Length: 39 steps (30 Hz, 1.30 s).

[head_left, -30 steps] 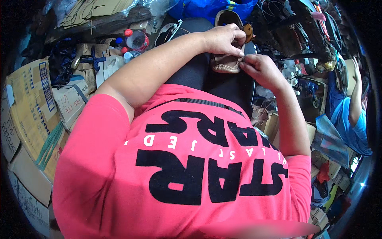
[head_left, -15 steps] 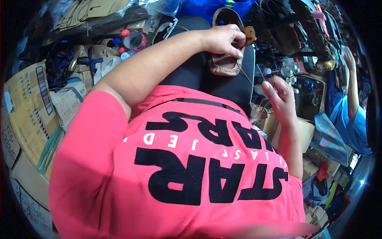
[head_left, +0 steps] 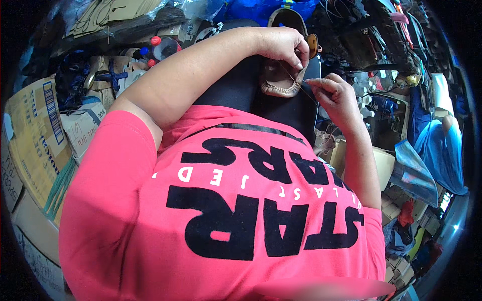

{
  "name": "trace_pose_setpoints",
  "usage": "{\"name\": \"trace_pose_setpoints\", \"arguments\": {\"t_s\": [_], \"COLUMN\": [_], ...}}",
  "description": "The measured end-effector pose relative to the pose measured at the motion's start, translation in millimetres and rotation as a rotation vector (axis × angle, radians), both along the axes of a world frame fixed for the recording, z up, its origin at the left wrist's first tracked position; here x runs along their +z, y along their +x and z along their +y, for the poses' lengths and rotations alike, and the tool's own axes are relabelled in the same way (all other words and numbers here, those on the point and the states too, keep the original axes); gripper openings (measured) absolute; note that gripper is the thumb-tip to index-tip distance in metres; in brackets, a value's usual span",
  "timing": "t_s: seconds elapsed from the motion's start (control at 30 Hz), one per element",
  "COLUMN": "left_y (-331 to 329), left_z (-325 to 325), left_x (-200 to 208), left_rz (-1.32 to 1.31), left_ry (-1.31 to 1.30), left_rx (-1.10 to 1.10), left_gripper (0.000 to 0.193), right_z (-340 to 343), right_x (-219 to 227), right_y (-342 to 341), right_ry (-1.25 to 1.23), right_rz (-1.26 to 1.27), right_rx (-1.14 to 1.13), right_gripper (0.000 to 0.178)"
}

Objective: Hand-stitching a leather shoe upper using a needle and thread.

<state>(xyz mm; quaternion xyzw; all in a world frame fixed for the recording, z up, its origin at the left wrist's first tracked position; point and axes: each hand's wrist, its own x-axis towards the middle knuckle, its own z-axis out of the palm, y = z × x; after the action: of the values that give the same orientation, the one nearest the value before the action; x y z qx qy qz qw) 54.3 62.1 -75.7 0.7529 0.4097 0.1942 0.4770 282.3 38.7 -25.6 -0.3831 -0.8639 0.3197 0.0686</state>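
A brown leather moccasin shoe (head_left: pixel 281 89) lies across my dark-clad thighs, its gathered toe seam toward me and its opening away. My left hand (head_left: pixel 285 47) is closed over the shoe's right side, thumb and fingers pinching near the edge. Just right of the toe seam, my right hand (head_left: pixel 337 98) is closed, with thumb and forefinger pinching a thin needle whose tip points at the shoe's edge. A fine thread (head_left: pixel 309 94) runs between the shoe and the right hand. A tan leather flap (head_left: pixel 312 45) sticks out at the shoe's right side.
Cardboard boxes (head_left: pixel 37 145) stand at the left. Bottles with red caps (head_left: pixel 163 47) lie beyond my left arm, and a blue bag (head_left: pixel 241 11) lies past the shoe. Small bottles (head_left: pixel 364 90) and clutter crowd the right, where a person in blue (head_left: pixel 442 150) sits.
My right hand has moved left and up to the shoe's edge with the needle. The left hand has shifted slightly on the shoe. The other person's raised arm has dropped from sight.
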Motion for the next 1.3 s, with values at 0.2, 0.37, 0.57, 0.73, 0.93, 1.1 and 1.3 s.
{"name": "trace_pose_setpoints", "arguments": {"t_s": [0.2, 0.37, 0.57, 0.73, 0.93, 1.1, 1.3], "left_y": [-0.1, 0.5, 1.1, -3.2, -5.2, -2.8, -5.5], "left_z": [2.3, 1.3, 2.9, 2.4, -4.0, -2.1, -21.9], "left_x": [-3.5, -0.3, -3.6, -5.4, -6.1, -7.2, -6.6], "left_rz": [-0.070, 0.002, 0.005, -0.003, -0.019, 0.037, 0.068], "left_ry": [-0.109, -0.037, -0.017, 0.014, 0.109, 0.112, 0.299], "left_rx": [-0.061, -0.073, -0.080, -0.141, -0.115, -0.103, 0.083], "left_gripper": [0.017, 0.020, 0.019, 0.020, 0.024, 0.025, 0.028], "right_z": [-1.1, 0.0, 2.9, 10.2, 21.3, 20.3, 4.2], "right_x": [4.0, -4.3, -5.1, -1.3, -23.0, -38.7, -24.5], "right_y": [-3.8, -5.4, -7.3, -12.6, 3.1, -1.4, -13.3], "right_ry": [-0.065, -0.034, -0.020, 0.015, -0.380, -0.254, -0.008], "right_rz": [-0.064, -0.007, 0.014, -0.019, 0.152, 0.179, 0.141], "right_rx": [-0.030, -0.011, -0.026, 0.059, -0.054, -0.029, -0.028], "right_gripper": [0.022, 0.020, 0.018, 0.017, 0.017, 0.015, 0.014]}}
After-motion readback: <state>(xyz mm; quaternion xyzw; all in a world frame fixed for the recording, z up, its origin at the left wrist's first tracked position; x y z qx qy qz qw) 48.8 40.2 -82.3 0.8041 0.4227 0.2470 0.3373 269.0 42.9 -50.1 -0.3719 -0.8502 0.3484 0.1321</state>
